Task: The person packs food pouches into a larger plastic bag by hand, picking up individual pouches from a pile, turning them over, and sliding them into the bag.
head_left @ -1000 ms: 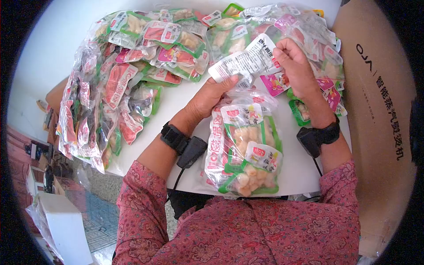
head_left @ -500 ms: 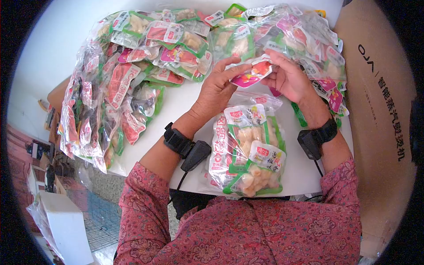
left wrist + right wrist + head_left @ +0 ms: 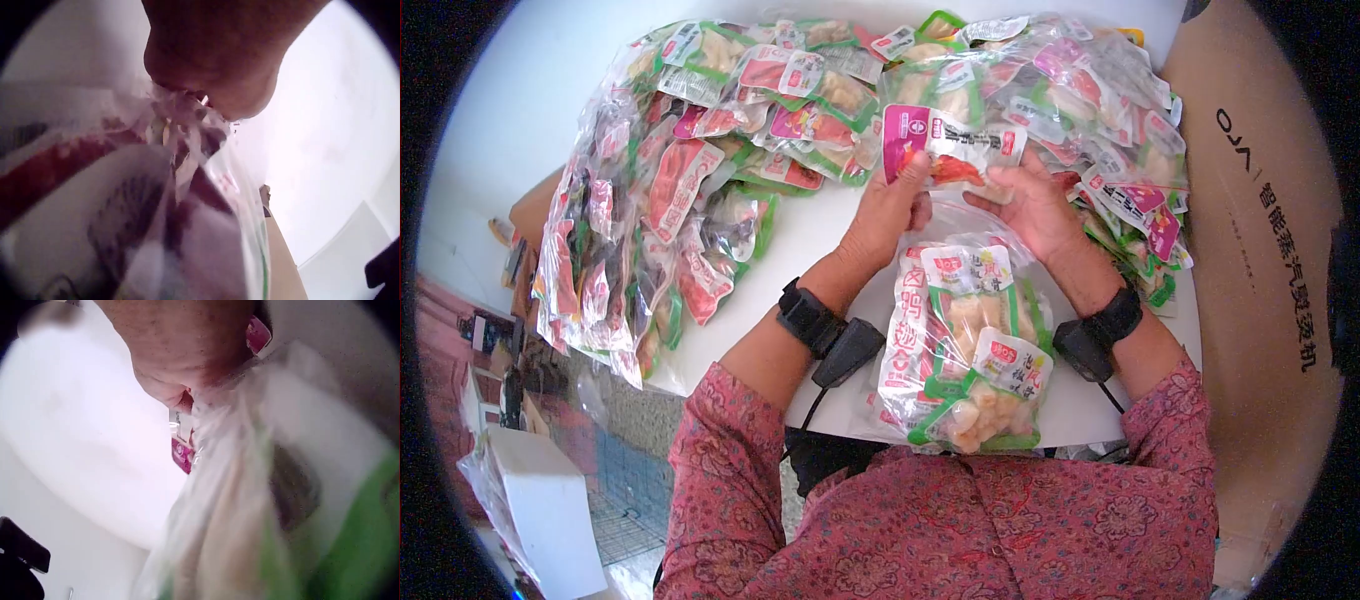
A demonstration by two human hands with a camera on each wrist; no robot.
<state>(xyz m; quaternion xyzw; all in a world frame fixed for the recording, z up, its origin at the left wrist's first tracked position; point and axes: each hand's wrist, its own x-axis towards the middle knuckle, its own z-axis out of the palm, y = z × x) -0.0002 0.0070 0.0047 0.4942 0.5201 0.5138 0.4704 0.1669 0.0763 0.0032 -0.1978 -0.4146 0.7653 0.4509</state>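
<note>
Both hands pinch a magenta-and-white snack packet (image 3: 956, 146), its printed front with a red food picture facing up. My left hand (image 3: 887, 210) has its thumb on the packet's left part. At the lower right edge, my right hand (image 3: 1040, 210) holds it with the thumb on top. Just below the hands, a clear plastic bag (image 3: 1000, 245) lies on the table with several packets inside, including a green-edged packet (image 3: 985, 415) of pale pieces. In both wrist views the gathered plastic (image 3: 187, 134) of the bag comes right up to the hands (image 3: 181, 353).
A large clear bag (image 3: 670, 190) full of packets fills the table's left side. Another full bag (image 3: 1090, 90) lies at the back right, with loose packets (image 3: 1135, 225) below it. A tall cardboard box (image 3: 1250, 300) stands along the right edge of the white table (image 3: 810, 250).
The packet showed its white printed back, then was turned over and now lies spread face up between both hands. My right hand has come down and left.
</note>
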